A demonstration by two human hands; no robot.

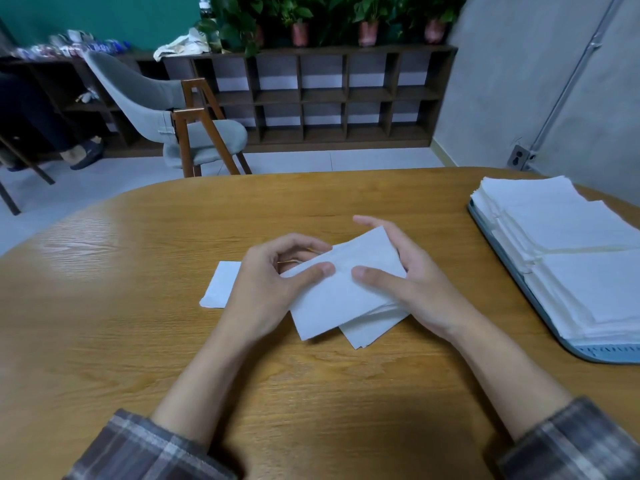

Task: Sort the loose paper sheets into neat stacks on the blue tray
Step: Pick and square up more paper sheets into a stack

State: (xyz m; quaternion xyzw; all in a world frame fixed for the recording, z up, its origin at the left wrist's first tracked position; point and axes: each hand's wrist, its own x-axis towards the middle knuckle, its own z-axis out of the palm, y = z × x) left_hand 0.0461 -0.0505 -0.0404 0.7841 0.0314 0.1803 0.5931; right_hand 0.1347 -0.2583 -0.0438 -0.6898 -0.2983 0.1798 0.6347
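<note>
Two hands hold one small bundle of white paper sheets (341, 301) over the middle of the wooden table (121, 323). The left hand (273, 282) pinches the bundle's left side, thumb on top and fingers curled behind it. The right hand (407, 282) grips the right side, thumb flat on the top sheet and fingers wrapped along the far edge. The bundle is tilted, its far corner pointing up and right. The sheets are not squared: lower ones stick out at the near right corner. Cannot tell if that corner touches the table.

One more sheet (221, 284) lies flat on the table just left of the left hand, partly hidden behind it.

The blue tray (602, 355) sits at the right edge of the table, well apart from the hands. White stacks (571, 237) cover it, overlapping, with slightly ragged edges.

Plaid sleeves (145, 448) are pushed back on both forearms. Behind the table are a grey chair (156, 98), a dark cubby shelf (346, 95) and potted plants (301, 19) on top of it.
</note>
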